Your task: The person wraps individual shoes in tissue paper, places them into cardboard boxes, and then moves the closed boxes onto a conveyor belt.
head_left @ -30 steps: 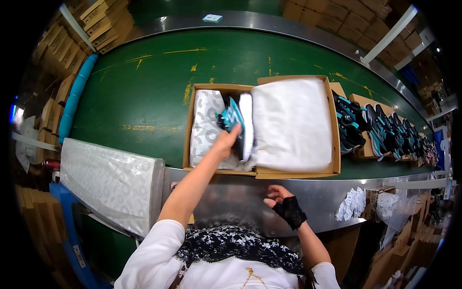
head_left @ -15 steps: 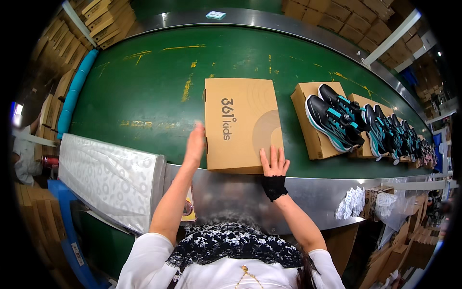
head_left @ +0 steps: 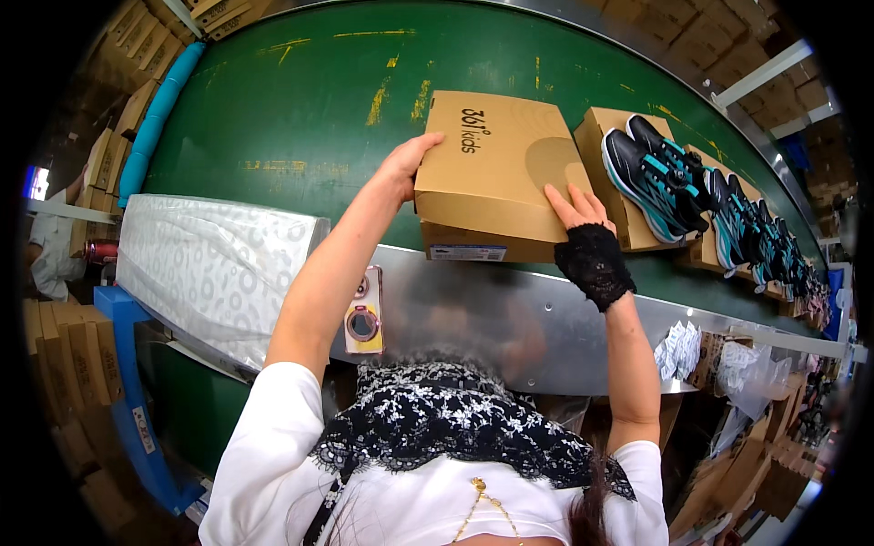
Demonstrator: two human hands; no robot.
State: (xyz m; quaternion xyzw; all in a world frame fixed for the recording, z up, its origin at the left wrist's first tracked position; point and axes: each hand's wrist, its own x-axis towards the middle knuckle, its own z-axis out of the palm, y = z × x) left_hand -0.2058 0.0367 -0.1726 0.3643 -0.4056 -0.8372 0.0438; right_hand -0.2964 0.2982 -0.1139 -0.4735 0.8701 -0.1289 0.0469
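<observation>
A closed brown cardboard shoebox (head_left: 496,173) lies on the green conveyor belt (head_left: 300,100) near its front metal edge. My left hand (head_left: 405,164) grips the box's left side, fingers curled over the lid's edge. My right hand (head_left: 575,207), in a black lace fingerless glove, presses flat on the lid's near right corner. The box looks slightly lifted or tilted toward me.
To the right, a row of brown boxes carries dark and teal sneakers (head_left: 651,173) laid on top. A stack of white patterned tissue paper (head_left: 214,264) sits at my left. A phone (head_left: 364,309) rests on the metal ledge (head_left: 546,318). Cardboard cartons (head_left: 109,146) line the left side.
A second ago the box was open with a sneaker going in on white paper. Half a second ago it was closed. Now both hands hold the closed box, drawn nearer to me.
</observation>
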